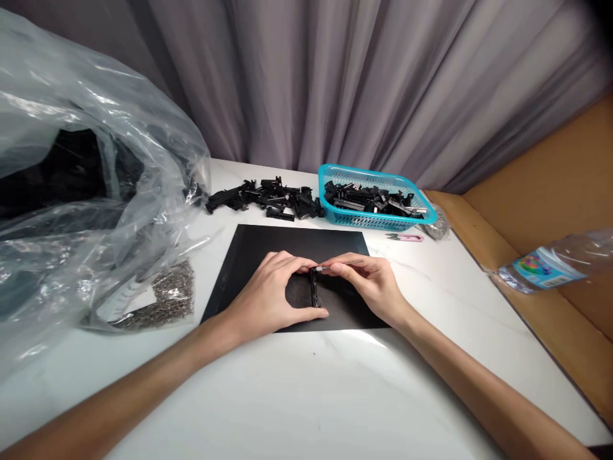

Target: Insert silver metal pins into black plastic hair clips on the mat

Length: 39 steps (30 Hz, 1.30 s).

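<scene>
Black slim plastic part [315, 292], one, over one black rectangular mat [292, 238]. Left hand [262, 291]: fingers wide apart, holding part's ends. Right hand [376, 281]: fingers pinched on one thin grey rod [355, 262], part's 12 o'clock end.

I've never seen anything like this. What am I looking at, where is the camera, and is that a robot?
There's no robot: these are a person's two bare hands. The single picture comes from a camera worn on that person's head, looking forward and down.

The left hand holds a small black part over a black mat. The right hand holds a thin tool at the part's far end; its exact kind is too small to tell.

Beyond the mat are a pile of similar black pieces and a blue basket with more inside. Pink snips lie to the right. On the left is a clear bag, with a bag of metal bits nearby.
</scene>
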Each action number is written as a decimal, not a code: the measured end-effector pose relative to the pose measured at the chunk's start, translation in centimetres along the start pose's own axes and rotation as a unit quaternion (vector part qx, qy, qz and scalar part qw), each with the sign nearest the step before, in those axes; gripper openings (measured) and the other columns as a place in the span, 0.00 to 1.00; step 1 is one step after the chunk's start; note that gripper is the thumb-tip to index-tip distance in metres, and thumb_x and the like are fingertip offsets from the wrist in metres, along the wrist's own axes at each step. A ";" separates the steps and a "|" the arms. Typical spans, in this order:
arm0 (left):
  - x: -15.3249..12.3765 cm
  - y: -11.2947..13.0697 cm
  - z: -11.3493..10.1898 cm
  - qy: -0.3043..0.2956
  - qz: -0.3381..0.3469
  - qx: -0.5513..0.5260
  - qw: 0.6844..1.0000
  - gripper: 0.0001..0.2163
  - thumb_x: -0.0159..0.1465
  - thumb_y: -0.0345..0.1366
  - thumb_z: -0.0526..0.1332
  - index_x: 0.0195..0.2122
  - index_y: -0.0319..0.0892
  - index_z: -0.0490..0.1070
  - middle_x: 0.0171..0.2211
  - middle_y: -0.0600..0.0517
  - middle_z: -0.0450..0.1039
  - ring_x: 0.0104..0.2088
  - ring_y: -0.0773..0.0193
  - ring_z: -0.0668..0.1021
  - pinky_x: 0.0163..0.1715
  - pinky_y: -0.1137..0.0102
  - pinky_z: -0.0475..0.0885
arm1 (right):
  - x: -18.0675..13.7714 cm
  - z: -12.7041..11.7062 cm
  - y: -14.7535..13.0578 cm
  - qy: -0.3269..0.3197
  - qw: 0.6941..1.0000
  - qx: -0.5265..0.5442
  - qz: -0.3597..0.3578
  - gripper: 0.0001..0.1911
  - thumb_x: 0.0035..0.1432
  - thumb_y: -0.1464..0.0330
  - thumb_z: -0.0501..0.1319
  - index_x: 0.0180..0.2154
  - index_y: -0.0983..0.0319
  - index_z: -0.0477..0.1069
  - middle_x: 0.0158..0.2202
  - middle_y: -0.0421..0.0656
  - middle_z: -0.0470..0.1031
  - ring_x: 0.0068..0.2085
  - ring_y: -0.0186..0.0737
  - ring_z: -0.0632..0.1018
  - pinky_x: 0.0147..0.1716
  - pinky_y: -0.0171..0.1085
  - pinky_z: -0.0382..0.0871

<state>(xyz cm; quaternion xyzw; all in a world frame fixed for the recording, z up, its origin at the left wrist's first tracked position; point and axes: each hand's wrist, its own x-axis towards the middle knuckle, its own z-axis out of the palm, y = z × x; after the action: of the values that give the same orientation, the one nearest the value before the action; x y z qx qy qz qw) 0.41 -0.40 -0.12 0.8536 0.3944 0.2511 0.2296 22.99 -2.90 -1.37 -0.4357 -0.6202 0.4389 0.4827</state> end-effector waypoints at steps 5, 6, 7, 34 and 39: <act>0.0 0.1 0.0 -0.003 0.003 -0.004 1.000 0.29 0.51 0.56 0.75 0.50 0.47 0.76 0.42 0.49 0.76 0.46 0.50 0.75 0.50 0.54 0.73 | 0.1 0.0 -0.1 -0.004 1.000 -0.024 -0.017 0.13 0.66 0.57 0.66 0.41 0.58 0.84 0.41 0.44 0.85 0.41 0.44 0.85 0.46 0.42 0.79; 0.0 0.1 0.0 -0.006 0.003 -0.006 1.000 0.29 0.51 0.55 0.75 0.50 0.47 0.76 0.43 0.49 0.76 0.46 0.50 0.75 0.50 0.54 0.73 | 0.1 0.0 -0.2 -0.005 0.999 -0.029 -0.020 0.13 0.66 0.57 0.66 0.40 0.58 0.84 0.41 0.44 0.85 0.41 0.44 0.85 0.46 0.42 0.79; 0.0 0.1 0.0 -0.008 0.003 -0.009 1.000 0.29 0.51 0.55 0.76 0.50 0.47 0.76 0.43 0.49 0.76 0.47 0.50 0.75 0.51 0.54 0.73 | 0.1 0.0 -0.2 -0.007 0.999 -0.035 -0.021 0.13 0.66 0.57 0.66 0.40 0.58 0.84 0.41 0.44 0.85 0.41 0.44 0.84 0.45 0.42 0.79; -0.1 0.0 0.3 -0.021 0.000 -0.013 1.000 0.29 0.52 0.51 0.76 0.51 0.43 0.74 0.45 0.48 0.74 0.49 0.51 0.74 0.54 0.55 0.71 | 0.1 0.1 -0.2 -0.008 0.993 -0.089 -0.070 0.09 0.68 0.63 0.65 0.40 0.58 0.84 0.39 0.43 0.85 0.41 0.42 0.84 0.43 0.38 0.78; -0.1 0.1 0.3 -0.015 0.006 -0.006 1.000 0.28 0.52 0.51 0.76 0.50 0.43 0.75 0.45 0.48 0.75 0.49 0.50 0.75 0.53 0.55 0.72 | 0.2 0.1 -0.2 -0.013 0.990 -0.102 -0.097 0.08 0.69 0.65 0.64 0.39 0.57 0.83 0.39 0.42 0.84 0.40 0.40 0.83 0.44 0.38 0.76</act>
<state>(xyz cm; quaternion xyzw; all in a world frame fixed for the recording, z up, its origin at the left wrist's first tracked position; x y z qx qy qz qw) 0.58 -0.55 -0.32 0.8583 0.3844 0.2420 0.2387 22.82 -2.76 -1.12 -0.4147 -0.7074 0.3297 0.4679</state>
